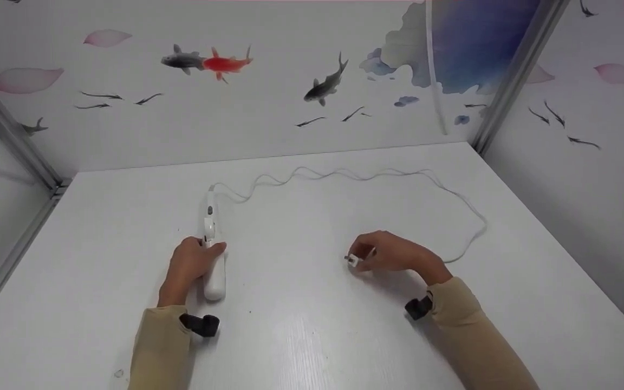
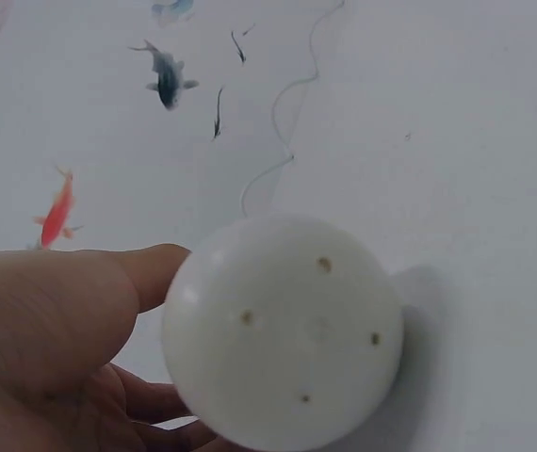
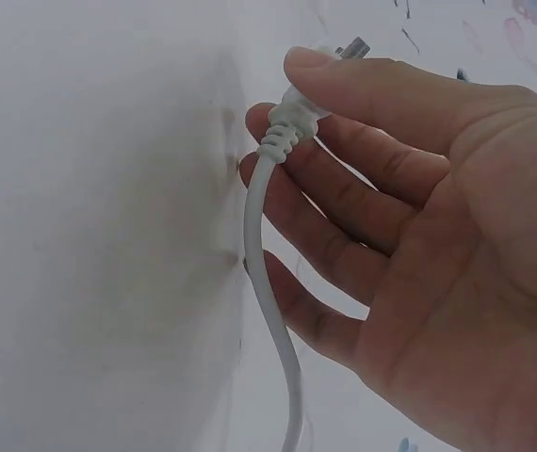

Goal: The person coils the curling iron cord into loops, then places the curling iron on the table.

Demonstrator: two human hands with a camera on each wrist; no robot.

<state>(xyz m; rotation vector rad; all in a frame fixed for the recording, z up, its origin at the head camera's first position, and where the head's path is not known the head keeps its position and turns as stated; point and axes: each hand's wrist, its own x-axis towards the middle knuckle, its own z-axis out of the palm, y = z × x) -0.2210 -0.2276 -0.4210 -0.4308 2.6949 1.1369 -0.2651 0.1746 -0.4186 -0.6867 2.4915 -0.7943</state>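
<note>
A long white corded handheld appliance (image 1: 214,281) lies on the left of the table, with a grey button near its cord end. My left hand (image 1: 190,262) grips its thicker lower half, thumb on the right side and fingers on the left. Its rounded end, with several small holes, fills the middle of the left wrist view. My right hand (image 1: 393,252) pinches a white power plug (image 3: 294,121) between thumb and fingers, close over the table. Metal pins (image 3: 353,47) stick out past the thumb, and the ribbed cord end hangs beside the curled fingers.
A thin white cord (image 1: 339,172) runs in waves from the appliance along the back of the table (image 1: 290,336), then curves round on the right toward the plug. Walls (image 1: 268,119) printed with fish and petals close off the back and sides, with metal posts at the corners.
</note>
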